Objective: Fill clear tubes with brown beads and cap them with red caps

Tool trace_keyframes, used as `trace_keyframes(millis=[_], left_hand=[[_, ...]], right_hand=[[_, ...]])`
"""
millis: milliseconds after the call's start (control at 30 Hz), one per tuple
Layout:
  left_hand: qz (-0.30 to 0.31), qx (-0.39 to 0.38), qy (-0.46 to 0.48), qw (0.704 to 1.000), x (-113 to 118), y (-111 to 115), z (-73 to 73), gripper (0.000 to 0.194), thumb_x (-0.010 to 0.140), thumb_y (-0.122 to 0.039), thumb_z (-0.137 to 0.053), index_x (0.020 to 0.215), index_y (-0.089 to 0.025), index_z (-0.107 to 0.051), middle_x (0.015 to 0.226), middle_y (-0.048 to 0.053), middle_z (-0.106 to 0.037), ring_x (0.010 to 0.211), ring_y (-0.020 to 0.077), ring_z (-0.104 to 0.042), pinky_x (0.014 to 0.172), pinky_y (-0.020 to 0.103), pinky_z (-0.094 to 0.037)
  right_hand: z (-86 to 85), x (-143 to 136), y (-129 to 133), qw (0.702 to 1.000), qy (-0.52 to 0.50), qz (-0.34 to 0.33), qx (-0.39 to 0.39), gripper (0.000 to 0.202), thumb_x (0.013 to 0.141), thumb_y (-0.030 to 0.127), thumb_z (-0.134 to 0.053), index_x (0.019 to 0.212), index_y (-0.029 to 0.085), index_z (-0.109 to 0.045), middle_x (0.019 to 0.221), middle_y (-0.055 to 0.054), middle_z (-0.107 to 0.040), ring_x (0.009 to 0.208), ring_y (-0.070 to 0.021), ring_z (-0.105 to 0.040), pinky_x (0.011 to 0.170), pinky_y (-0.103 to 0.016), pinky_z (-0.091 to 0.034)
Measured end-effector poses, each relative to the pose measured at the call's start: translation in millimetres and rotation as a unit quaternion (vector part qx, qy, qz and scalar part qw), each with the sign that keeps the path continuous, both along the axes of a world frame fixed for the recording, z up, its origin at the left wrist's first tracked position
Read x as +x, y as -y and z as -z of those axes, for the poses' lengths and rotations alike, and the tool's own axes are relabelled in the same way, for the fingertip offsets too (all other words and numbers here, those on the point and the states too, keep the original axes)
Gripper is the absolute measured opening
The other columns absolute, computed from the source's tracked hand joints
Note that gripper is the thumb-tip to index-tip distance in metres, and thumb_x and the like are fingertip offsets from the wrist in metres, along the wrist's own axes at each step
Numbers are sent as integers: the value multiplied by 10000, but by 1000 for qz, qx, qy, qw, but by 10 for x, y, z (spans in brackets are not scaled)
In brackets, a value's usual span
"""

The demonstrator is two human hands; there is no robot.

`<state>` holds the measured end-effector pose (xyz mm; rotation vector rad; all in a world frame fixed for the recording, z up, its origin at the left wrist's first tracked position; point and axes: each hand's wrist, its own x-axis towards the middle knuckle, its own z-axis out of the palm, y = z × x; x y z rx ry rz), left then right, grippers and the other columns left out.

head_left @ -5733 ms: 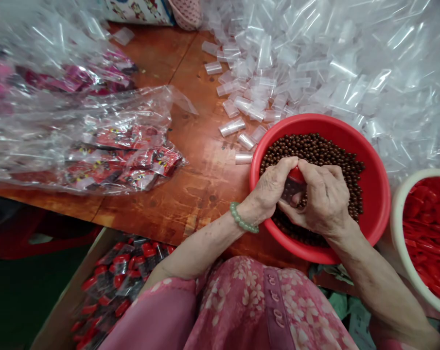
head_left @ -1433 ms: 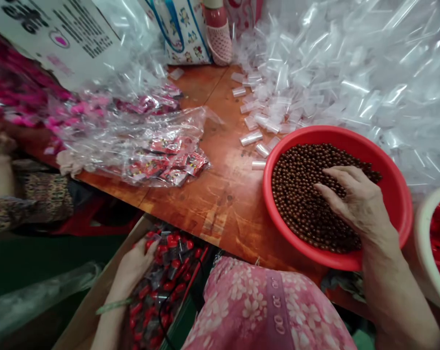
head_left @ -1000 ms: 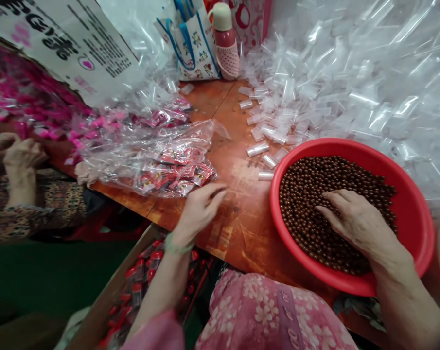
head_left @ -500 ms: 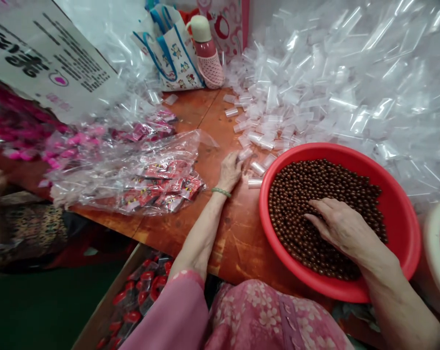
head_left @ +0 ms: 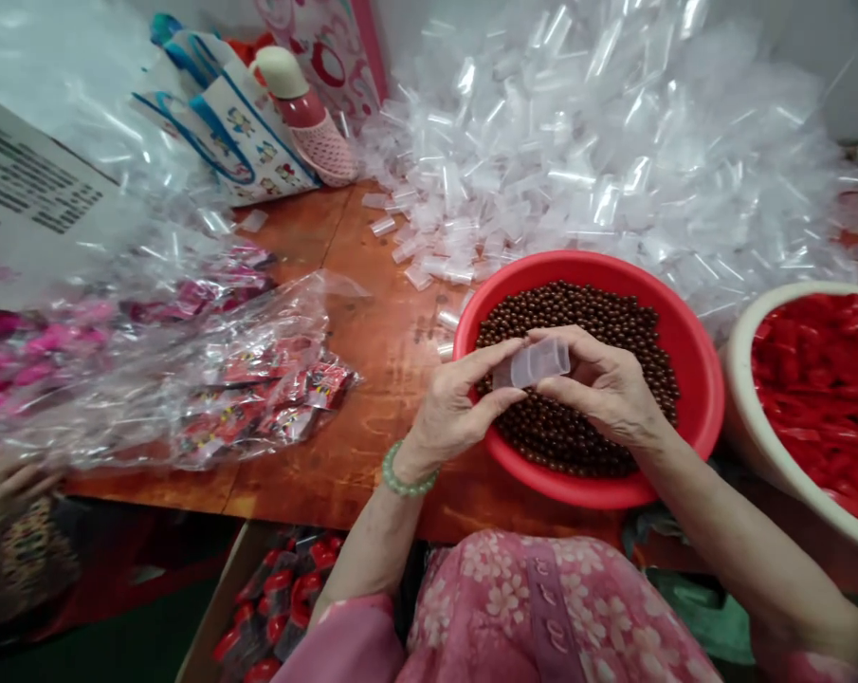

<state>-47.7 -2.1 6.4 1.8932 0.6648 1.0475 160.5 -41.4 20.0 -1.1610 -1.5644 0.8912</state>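
Head view: left hand (head_left: 451, 410) and right hand (head_left: 610, 384) are pinching a clear cup (head_left: 540, 362) from opposite ends, probably steadying it over the red bowl (head_left: 700, 403) of brown beads (head_left: 577, 311).

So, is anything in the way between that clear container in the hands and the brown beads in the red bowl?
Nothing visible is. The left hand and right hand hold the clear container over the open red bowl, with brown beads showing around it. The spot directly beneath is hidden, so I can't judge that.
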Motion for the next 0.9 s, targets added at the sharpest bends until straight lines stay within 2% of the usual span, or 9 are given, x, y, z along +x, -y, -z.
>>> trace_keyframes(millis=[267,333,400,467,533,633,700,800,900], left_hand=[[-19,14,-102,994,132,-91,-39,466,912,-385,-753,1321,-168,-705,1261,135,-777,1119,255,-748,1023,418,-593],[-24,35,-127,991,134,-112,-16,460,917,-357,-745,1324,-148,-692,1238,145,-778,1092,248,-740,994,407,-593],[-21,75,-170,982,151,-152,-9,442,924,-292,-723,1336,-143,-669,1262,142,-766,1106,250,-716,997,413,-580],[-12,123,-248,961,197,-210,-27,375,919,-205,-683,1288,-141,-675,1235,130,-769,1090,261,-688,992,430,-563],[-2,168,-352,921,266,-275,-59,259,906,-123,-621,1151,-130,-705,1116,126,-781,1030,276,-657,954,439,-549],[2,230,-470,852,379,-367,-82,227,892,-43,-502,942,-119,-710,921,152,-746,938,291,-608,866,431,-519],[10,251,-492,834,443,-425,-57,283,887,-20,-442,857,-117,-707,855,178,-714,923,304,-591,829,434,-496],[35,218,-483,847,549,-512,37,345,894,-40,-402,750,-133,-701,793,199,-684,939,336,-583,792,448,-473],[56,173,-485,856,707,-551,172,388,888,-58,-403,627,-141,-678,684,204,-638,901,357,-599,779,467,-460]], right_hand=[[-1,56,62,997,-15,73,-10,493,978,616,-583,1287,232,-566,1188,-88,-723,930,-189,-737,792,-320,-618],[-17,151,41,994,34,97,27,455,1015,573,-534,1316,231,-537,1209,-95,-713,908,-184,-730,803,-326,-609],[-30,298,0,978,162,106,73,415,1023,493,-546,1323,206,-550,1243,-125,-700,985,-218,-721,876,-365,-594],[-32,468,-53,932,344,80,86,391,1018,392,-553,1336,166,-574,1282,-169,-685,1068,-271,-702,907,-404,-572],[-21,624,-104,861,504,33,55,378,1021,313,-519,1345,131,-590,1264,-193,-688,1045,-292,-699,861,-402,-553],[14,805,-164,766,642,-26,11,306,1023,246,-476,1228,101,-652,1084,-183,-720,902,-275,-702,771,-375,-502],[52,891,-193,722,690,-54,5,270,1005,164,-444,1102,103,-689,969,-171,-721,835,-264,-691,754,-379,-465],[145,941,-236,696,717,-48,6,308,941,53,-408,945,106,-712,896,-180,-718,777,-261,-663,739,-404,-430],[251,836,-283,705,707,-40,-39,365,888,-4,-371,821,97,-716,837,-209,-710,747,-291,-643,682,-415,-413]])
